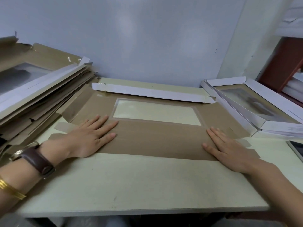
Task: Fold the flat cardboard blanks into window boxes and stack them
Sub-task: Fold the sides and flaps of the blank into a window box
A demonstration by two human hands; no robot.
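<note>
A brown cardboard blank (157,138) with a clear rectangular window (155,114) lies flat on the pale table (147,182). Its far flap (152,93) is folded up and over, white side showing. My left hand (91,136) presses palm down on the near left part of the blank, fingers spread. On the near right part rests my right hand (226,149), also flat with fingers apart. Neither hand grips anything.
A tall, slanting pile of flat blanks (41,95) fills the left side. Folded window boxes (255,105) are stacked at the right, white sides out. A dark flat device (296,149) lies at the right edge. A blue wall stands behind the table.
</note>
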